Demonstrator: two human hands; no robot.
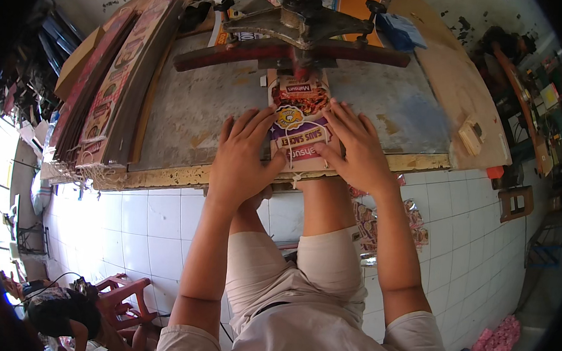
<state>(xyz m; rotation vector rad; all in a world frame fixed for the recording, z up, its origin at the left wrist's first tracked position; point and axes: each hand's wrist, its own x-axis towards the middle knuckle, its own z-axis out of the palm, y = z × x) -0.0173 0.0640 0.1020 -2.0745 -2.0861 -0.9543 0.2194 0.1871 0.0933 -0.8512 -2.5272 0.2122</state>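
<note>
A printed cardboard packaging piece (302,138) in purple, white and pink lies flat on the worn grey metal worktable (195,106), with a white string loop across its near part. My left hand (245,151) rests along its left edge, fingers stretched forward and thumb over the string side. On the opposite edge lies my right hand (357,147), fingers extended and its thumb on the card. Neither hand wraps around anything. The card's far end reaches under a heavy press (295,48) with a dark red crossbar.
Tall stacks of printed cardboard (122,82) stand at the table's left. A wooden block (470,135) sits on the right board, near blue sheets (402,32). Printed scraps (368,226) litter the tiled floor. A person (69,317) is beside a red stool (129,298) at lower left.
</note>
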